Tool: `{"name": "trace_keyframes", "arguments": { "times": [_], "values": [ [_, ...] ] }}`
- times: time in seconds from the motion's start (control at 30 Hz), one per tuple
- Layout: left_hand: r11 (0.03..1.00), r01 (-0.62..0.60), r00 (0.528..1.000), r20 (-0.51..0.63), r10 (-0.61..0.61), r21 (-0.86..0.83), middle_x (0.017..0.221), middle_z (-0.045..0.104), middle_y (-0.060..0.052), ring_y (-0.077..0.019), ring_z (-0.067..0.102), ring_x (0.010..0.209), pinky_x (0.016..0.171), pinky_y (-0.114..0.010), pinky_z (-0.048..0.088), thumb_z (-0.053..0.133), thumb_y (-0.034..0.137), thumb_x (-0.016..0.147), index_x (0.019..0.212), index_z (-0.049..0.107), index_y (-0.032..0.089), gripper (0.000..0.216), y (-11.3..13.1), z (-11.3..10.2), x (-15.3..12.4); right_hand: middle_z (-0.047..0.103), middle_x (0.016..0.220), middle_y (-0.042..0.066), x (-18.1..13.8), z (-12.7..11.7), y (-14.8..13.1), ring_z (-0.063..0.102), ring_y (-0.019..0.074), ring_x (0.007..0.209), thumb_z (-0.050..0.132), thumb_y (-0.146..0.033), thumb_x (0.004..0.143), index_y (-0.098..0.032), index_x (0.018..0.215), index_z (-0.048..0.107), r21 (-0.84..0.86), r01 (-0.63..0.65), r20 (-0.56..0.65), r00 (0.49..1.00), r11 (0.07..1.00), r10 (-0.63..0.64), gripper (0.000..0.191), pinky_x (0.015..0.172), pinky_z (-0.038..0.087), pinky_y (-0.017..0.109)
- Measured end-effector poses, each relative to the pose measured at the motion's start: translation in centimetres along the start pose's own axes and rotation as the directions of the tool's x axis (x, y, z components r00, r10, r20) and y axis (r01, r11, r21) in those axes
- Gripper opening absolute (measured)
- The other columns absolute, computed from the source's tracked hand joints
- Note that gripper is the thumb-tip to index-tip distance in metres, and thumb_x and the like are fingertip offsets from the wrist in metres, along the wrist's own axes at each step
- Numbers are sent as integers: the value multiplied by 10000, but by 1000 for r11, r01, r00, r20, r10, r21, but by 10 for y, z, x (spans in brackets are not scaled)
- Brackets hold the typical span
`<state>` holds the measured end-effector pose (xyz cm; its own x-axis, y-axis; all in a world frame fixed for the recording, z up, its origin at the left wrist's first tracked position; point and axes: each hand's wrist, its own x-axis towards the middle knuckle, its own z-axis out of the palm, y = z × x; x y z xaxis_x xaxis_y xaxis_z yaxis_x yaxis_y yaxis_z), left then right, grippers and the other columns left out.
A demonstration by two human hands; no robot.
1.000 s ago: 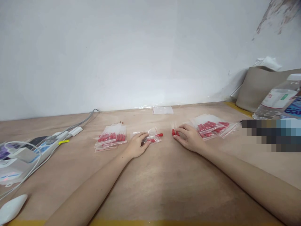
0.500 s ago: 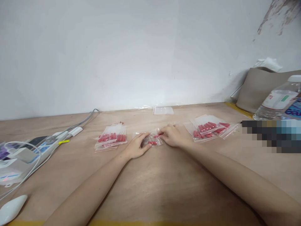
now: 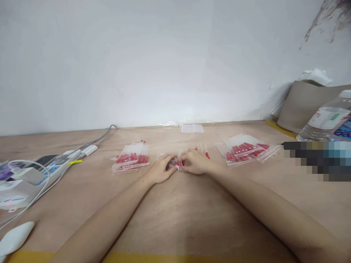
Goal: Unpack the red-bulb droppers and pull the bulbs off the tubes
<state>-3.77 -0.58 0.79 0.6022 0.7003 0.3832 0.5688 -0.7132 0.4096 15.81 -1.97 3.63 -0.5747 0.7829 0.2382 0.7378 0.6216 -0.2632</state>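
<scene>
A small clear zip bag [image 3: 179, 165] with red pieces inside lies between my hands on the table. My left hand [image 3: 161, 169] curves round the bag's left end, thumb in front and fingers behind. On the other side, my right hand [image 3: 196, 161] pinches the bag's right edge, its fingertips partly hidden. Just beyond the right hand, a red piece [image 3: 207, 156] shows beside some clear plastic. To the left lies a stack of filled zip bags [image 3: 131, 159], each with several red tapered pieces. Another such stack [image 3: 244, 150] lies to the right.
A flat white bag [image 3: 192, 128] lies near the wall. At left are a power strip [image 3: 52, 170] with cables and a white mouse [image 3: 16, 239]. A grey-brown bin [image 3: 298, 106] and a clear water bottle [image 3: 325, 118] stand at right.
My right hand has moved slightly left, closer to my left hand. A red piece and clear plastic now show to its right. The view has shifted a little.
</scene>
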Motion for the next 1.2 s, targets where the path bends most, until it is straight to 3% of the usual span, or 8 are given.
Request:
{"name": "trace_keyframes", "arguments": {
  "times": [0.2, 0.4, 0.7, 0.83, 0.93, 1.03, 1.1, 1.2],
  "values": [
    [999, -26, 999, 18, 26, 24, 1174, 530, -90, -215, 501, 1068, 924, -368, 410, 493, 355, 824, 1206, 442, 183, 422, 0, 1, 1, 623, 848, 57, 0, -1, 1, 545, 183, 763, 584, -360, 713, -196, 803, 632, -28, -10, -8, 1000, 1000, 10, 194, 665, 336, 270],
    [999, -20, 1000, 20, 20, 34, 1188, 526, -88, -222, 494, 1082, 930, -373, 407, 496, 366, 820, 1216, 443, 188, 437, -1, 1, 0, 615, 717, 28, 4, 7, 8, 537, 154, 648, 614, -294, 672, -191, 696, 593, 140, -144, 35, 989, 980, 141, 108, 567, 341, 241],
    [999, 1, 1000, 7, -2, 32, 1226, 507, -86, -222, 485, 1103, 943, -374, 403, 465, 396, 835, 1212, 456, 192, 429, 0, 1, -1, 630, 809, 13, 1, 5, 23, 567, 117, 710, 588, -174, 669, -173, 844, 561, 322, -147, -60, 983, 935, 175, 177, 603, 418, 218],
    [996, 28, 999, 23, -30, 81, 1218, 512, -92, -222, 484, 1103, 954, -361, 392, 452, 426, 836, 1210, 465, 174, 452, -2, 1, 0, 642, 725, 12, -12, -12, 44, 581, 109, 596, 621, -254, 681, -162, 851, 561, 651, -166, -63, 961, 741, 271, 203, 538, 454, 234],
    [983, 68, 997, 33, -75, 172, 1248, 480, -102, -229, 458, 1132, 974, -360, 368, 434, 434, 840, 1251, 430, 167, 490, -4, 1, -1, 663, 728, 39, -32, -29, 65, 604, 128, 590, 621, -331, 694, -159, 861, 577, 786, -150, -168, 881, 599, 442, 244, 542, 484, 264],
    [934, 102, 987, 81, -138, 342, 1293, 423, -104, -252, 422, 1167, 977, -410, 341, 364, 400, 872, 1313, 355, 222, 476, 0, -1, -1, 674, 865, 66, -56, -38, 83, 631, 166, 759, 615, -337, 712, -173, 907, 605, 662, -77, -489, 709, 745, 508, 255, 670, 508, 306],
    [883, 119, 973, 126, -196, 454, 1288, 420, -104, -281, 418, 1167, 945, -464, 343, 312, 377, 889, 1311, 354, 276, 436, 7, -3, 0, 671, 907, 58, -71, -35, 90, 624, 176, 814, 577, -319, 755, -199, 932, 623, 424, -109, -672, 627, 899, 394, 219, 730, 501, 331],
    [809, 181, 947, 122, -297, 560, 1194, 496, -116, -329, 474, 1086, 873, -524, 360, 306, 431, 881, 1242, 449, 293, 412, 17, -6, 4, 663, 946, 55, -83, -21, 96, 605, 185, 866, 485, -255, 821, -223, 970, 636, 41, -120, -718, 687, 992, 113, 214, 783, 488, 352]
  ]
}}
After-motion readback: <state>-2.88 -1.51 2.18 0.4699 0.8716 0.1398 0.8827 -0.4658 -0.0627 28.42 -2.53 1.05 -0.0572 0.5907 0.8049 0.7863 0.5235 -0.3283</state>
